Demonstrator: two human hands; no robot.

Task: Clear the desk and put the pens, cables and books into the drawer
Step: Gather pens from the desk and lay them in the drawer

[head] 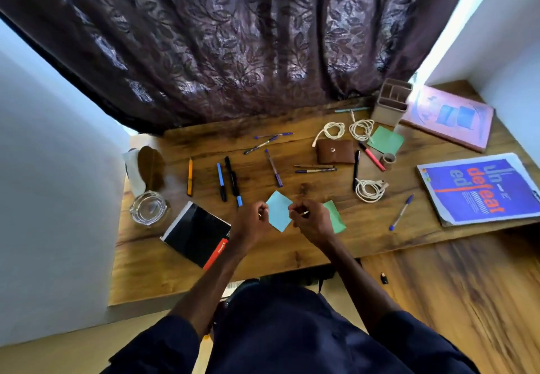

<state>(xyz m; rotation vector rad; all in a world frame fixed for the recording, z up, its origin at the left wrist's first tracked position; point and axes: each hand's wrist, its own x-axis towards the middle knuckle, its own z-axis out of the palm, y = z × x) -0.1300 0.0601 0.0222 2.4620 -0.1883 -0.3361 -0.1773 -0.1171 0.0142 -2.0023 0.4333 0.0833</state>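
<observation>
Both of my hands hover over the front middle of the wooden desk [292,251]. My left hand [252,221] and my right hand [309,218] have curled fingers, and I see nothing plainly held in either. Under them lie a light blue paper [279,213] and a green paper [337,221]. Several pens are scattered about: an orange pen [190,176], a blue pen [221,180], a black marker [232,179] and a purple pen [273,167]. Three coiled white cables [369,189] [362,128] [331,129] lie to the right. A black-and-red notebook [195,233], a blue book [479,191] and a pink book [450,118] rest on the desk.
A brown pouch [336,151], a beige pen holder [391,102], a small tape roll [388,159] and another green paper [385,140] sit at the back right. A glass ashtray [149,207] stands at the left edge. A dark curtain [233,52] hangs behind. No drawer shows.
</observation>
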